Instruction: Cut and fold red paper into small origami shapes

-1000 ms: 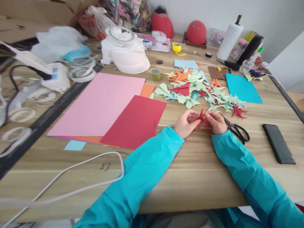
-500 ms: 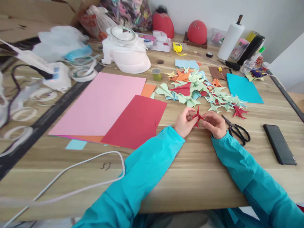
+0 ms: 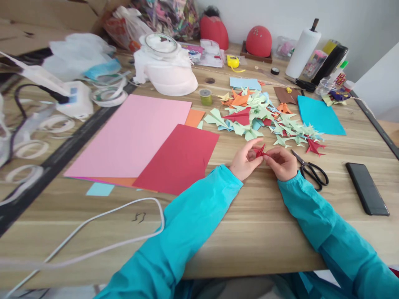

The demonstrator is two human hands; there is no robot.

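Between my two hands is a small folded red paper figure (image 3: 260, 151) with pointed tips, held just above the table. My left hand (image 3: 245, 161) pinches it from the left, thumb on the near side. From the right, the thumb and fingertips of my right hand (image 3: 282, 162) close on its edge. Part of the figure is hidden by the fingers. Beyond the hands lies a pile of folded paper figures (image 3: 255, 106), mostly pale green, with some orange, red and blue. A similar red figure (image 3: 314, 147) rests at the pile's right end.
Black-handled scissors (image 3: 313, 172) lie right beside my right hand, with a phone (image 3: 367, 189) farther right. Pink paper (image 3: 134, 133) and red paper (image 3: 181, 160) sheets lie to the left. A white cable (image 3: 124, 205) loops near the front. Blue paper (image 3: 321, 115) sits behind right.
The red figure has turned and its points now sit closer together. My right fingers have moved left onto it, bringing both hands' fingertips together.
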